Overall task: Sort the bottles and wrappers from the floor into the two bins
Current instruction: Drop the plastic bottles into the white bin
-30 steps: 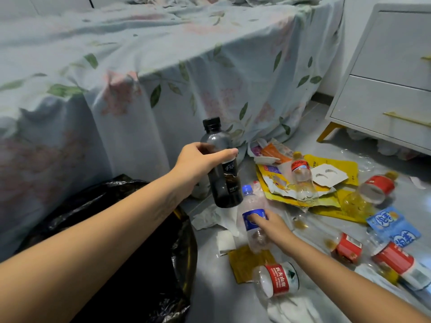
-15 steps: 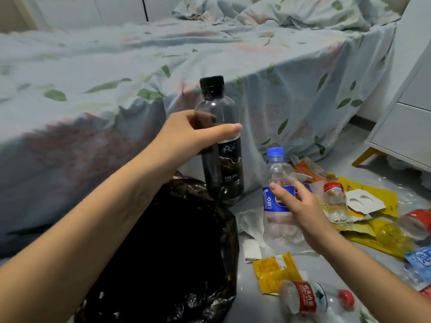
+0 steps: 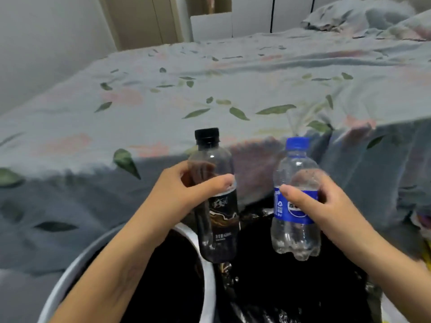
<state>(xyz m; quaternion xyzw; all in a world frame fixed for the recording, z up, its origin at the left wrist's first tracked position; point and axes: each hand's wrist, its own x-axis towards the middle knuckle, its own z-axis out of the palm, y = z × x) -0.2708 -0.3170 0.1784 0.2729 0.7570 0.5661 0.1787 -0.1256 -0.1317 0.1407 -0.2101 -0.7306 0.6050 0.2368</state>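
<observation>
My left hand point(image 3: 184, 194) grips a dark bottle point(image 3: 215, 220) with a black cap and black label, held upright. Its base hangs over the right rim of a white-rimmed bin point(image 3: 208, 276) lined in black at the lower left. My right hand point(image 3: 326, 206) holds a clear bottle point(image 3: 295, 210) with a blue cap and blue label, also upright. That bottle hangs above a second bin with a black bag point(image 3: 291, 287) at the lower middle and right. The two bottles are side by side, a small gap between them.
A bed with a leaf-patterned sheet point(image 3: 210, 94) fills the view behind the bins, its side draping down close to them. A pillow point(image 3: 363, 17) lies at the far right. A yellow wrapper edge point(image 3: 428, 255) peeks in at the right border.
Both hands rose and swung left from the litter on the floor. The blue-capped bottle left the floor in my right hand, and both bottles now hang over the bins.
</observation>
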